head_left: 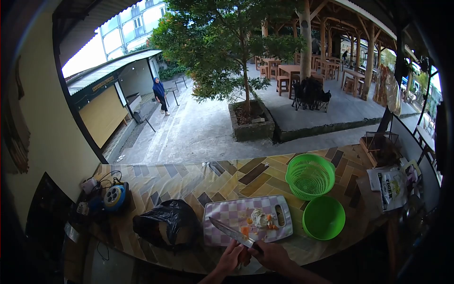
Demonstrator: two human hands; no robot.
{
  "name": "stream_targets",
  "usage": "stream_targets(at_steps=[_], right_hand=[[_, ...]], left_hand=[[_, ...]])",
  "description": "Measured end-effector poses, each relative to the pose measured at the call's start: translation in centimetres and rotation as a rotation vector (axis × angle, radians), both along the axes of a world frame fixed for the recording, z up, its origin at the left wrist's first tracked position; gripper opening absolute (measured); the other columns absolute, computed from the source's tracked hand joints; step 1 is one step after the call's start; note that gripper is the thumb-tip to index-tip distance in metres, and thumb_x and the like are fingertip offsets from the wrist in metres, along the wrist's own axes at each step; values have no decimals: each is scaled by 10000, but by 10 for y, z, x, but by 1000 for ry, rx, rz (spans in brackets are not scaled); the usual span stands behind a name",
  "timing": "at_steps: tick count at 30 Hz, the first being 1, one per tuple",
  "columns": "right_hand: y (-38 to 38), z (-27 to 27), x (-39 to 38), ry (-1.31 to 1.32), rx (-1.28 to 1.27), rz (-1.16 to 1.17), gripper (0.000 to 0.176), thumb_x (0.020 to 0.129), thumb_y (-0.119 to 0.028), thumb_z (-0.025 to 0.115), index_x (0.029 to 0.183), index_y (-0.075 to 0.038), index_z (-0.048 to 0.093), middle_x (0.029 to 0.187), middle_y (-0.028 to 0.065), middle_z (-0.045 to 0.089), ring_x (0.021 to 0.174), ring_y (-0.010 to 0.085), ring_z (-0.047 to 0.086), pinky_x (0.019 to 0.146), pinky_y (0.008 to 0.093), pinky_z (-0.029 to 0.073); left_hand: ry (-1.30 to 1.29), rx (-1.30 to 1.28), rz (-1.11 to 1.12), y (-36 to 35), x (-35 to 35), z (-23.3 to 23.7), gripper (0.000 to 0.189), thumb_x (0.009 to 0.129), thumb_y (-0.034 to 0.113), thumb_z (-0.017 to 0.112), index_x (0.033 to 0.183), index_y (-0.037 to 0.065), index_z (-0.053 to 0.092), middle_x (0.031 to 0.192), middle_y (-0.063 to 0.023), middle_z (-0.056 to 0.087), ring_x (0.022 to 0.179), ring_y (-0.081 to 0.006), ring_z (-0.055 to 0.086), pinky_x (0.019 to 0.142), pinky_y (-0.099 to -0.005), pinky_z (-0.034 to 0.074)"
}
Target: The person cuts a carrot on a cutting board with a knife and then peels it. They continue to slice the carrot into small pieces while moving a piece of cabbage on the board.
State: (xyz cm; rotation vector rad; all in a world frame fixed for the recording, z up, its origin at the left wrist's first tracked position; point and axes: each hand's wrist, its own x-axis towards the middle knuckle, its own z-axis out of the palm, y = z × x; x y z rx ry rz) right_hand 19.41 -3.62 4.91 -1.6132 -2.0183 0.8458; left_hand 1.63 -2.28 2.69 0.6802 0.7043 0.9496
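My right hand (272, 256) grips the dark handle of a kitchen knife (232, 232), its blade pointing up and left over the near part of the cutting board. My left hand (230, 255) is closed close beside it, around a small orange-red piece of food (244, 257) mostly hidden by the fingers. Both hands are at the board's near edge. The cutting board (215, 213) has a pink-and-white check pattern and a handle slot at right. Lying on it are orange scraps (245, 230) and a crumpled whitish lump (259, 217).
Right of the board stand a green colander (309, 176) and a green basin (324, 217). A black plastic bag (172, 222) lies at left, beyond it a blue cable reel (115, 196). Plastic packets (390, 187) sit at far right. A person (160, 94) is in the yard.
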Motion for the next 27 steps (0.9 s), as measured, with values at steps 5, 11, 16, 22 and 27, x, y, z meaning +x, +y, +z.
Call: stream_targets(at_steps=[5,11,16,22,27], right_hand=[[9,14,-3,-81,6,41,446,941,-515,516,932,-73,577,754,162,652,723,386,651,608,481,501],[15,24,-7,-117,40,79,499,946,-568,461,873,-83,557,701,160,629,684,375,646,585,482,492],[16,14,-8,-143,10,114,552,944,-611,415,867,-81,551,703,163,628,685,379,647,588,484,492],[22,21,-13,-142,-19,138,560,952,-612,391,901,-76,544,701,184,632,692,390,651,594,496,501],[23,9,-17,-118,-37,155,616,957,-622,340,1165,-80,546,817,217,658,705,434,629,602,503,480]], left_hand=[[4,44,-103,5,-13,-8,250,1004,165,402,1223,45,416,682,-29,456,522,-129,422,465,-273,366],[129,14,-77,7,-19,0,174,1027,228,416,1045,57,443,703,-16,476,536,-106,440,469,-261,359],[221,98,-39,11,-25,-56,177,1038,236,434,1023,60,452,691,14,469,554,-70,425,473,-240,334],[69,265,-68,14,-21,-9,408,1038,337,450,759,75,590,504,3,402,386,-86,302,381,-274,230],[75,132,-13,14,-18,11,424,1031,369,452,779,73,622,499,5,402,383,-94,315,378,-272,235]])
